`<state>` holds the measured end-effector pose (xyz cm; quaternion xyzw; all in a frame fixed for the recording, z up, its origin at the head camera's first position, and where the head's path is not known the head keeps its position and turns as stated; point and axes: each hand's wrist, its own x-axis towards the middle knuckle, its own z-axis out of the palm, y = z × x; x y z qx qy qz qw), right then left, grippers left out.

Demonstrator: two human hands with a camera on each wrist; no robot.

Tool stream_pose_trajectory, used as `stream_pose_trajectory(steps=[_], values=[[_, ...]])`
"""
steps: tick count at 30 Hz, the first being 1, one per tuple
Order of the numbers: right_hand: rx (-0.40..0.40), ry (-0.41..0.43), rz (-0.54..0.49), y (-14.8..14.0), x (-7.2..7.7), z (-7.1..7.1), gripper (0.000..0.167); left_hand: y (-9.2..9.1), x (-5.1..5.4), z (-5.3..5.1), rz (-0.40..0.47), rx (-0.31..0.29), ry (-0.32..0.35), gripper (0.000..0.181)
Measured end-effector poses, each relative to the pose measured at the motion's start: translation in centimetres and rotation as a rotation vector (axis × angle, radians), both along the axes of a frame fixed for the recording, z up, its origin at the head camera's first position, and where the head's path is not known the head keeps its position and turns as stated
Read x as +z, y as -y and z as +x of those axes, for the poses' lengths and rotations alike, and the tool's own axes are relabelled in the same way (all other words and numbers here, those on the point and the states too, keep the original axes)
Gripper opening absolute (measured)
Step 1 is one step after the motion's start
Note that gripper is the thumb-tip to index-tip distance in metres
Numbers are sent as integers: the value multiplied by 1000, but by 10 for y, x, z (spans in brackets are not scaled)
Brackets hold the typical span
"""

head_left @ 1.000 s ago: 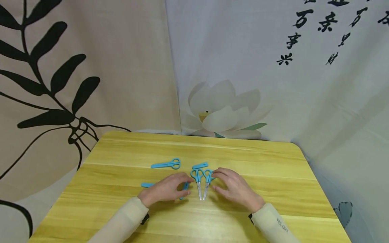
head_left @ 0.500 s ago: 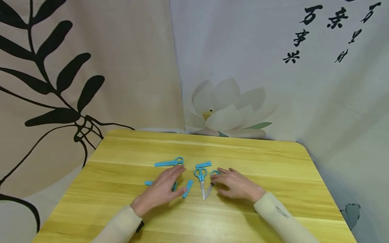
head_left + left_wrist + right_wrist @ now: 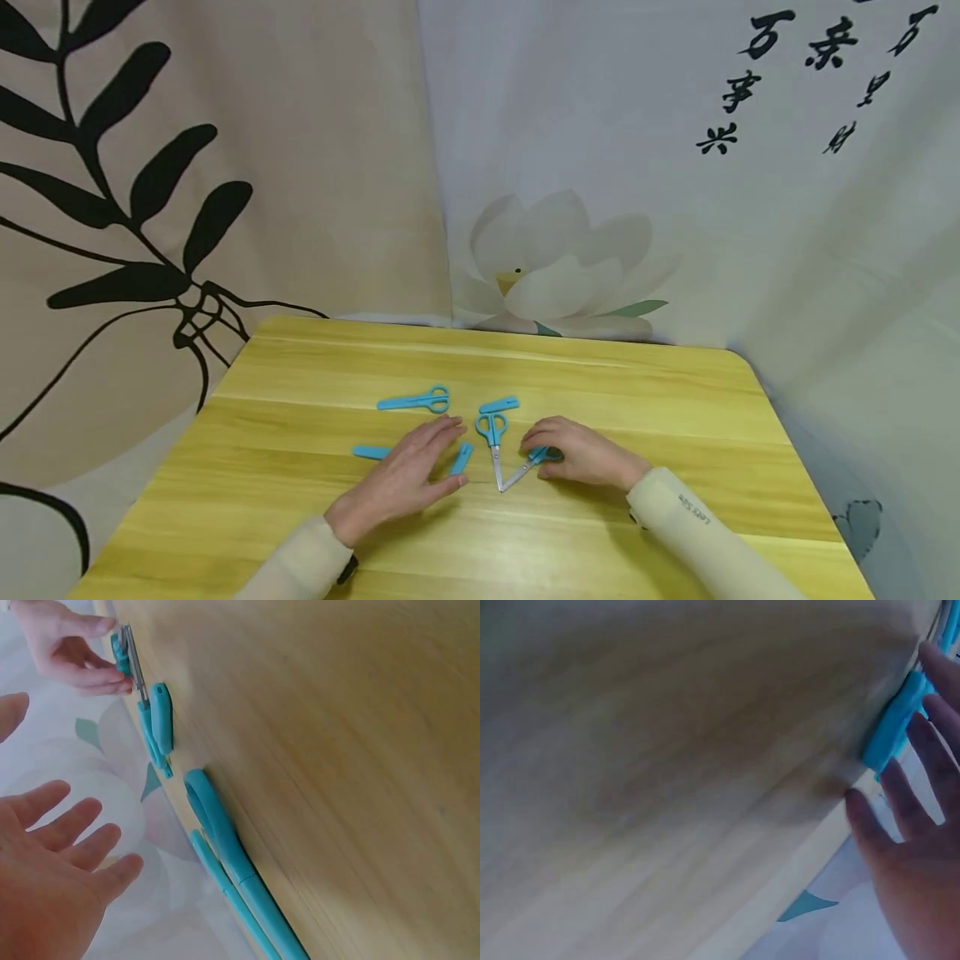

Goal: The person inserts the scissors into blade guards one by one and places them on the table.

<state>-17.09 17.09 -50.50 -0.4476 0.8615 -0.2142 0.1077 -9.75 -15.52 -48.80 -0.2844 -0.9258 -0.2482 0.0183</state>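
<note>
Right hand [image 3: 577, 454] brackets slanted, blue-plastic-handled metal scissors [image 3: 532, 461], presumably for steering; I cannot tell if pinched. Left hand [image 3: 403, 482]: fingers wide.

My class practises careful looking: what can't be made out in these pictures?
Head view: blades of the far capped scissors, inside their cap.
Head view: handles of the right bare scissors, partly behind the right hand.
Head view: sleeve lettering, too small to read.
Left wrist view: tip of the near capped scissors, cut off by the bottom edge.
</note>
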Motion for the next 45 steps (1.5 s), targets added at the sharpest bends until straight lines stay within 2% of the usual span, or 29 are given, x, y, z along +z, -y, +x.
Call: stream_pose_trajectory(steps=[4, 10, 14, 18, 24, 35, 42, 45], values=[[-35, 45, -19, -6, -2, -4, 22, -5, 0, -1, 20, -13, 15, 69], [-41, 18, -24, -9, -3, -4, 14, -17, 0, -2, 37, -9, 113, 70], [-41, -27, -26, -12, -1, 2, 13, -24, -2, -2, 65, 20, 163, 70], [-75, -52, -63, -18, 3, 10, 14, -28, -3, -2, 88, 55, 210, 71], [-127, -86, -123, -29, 9, 21, 15, -29, -6, -3, 66, 61, 261, 75], [-192, -106, -163, -41, 16, 33, 21, -29, -9, -6, 54, -1, 286, 76], [-212, -98, -169, -44, 18, 36, 21, -31, -14, -11, 117, -87, 353, 66], [-214, -102, -165, -45, 17, 37, 21, -32, -17, -12, 138, -111, 340, 63]])
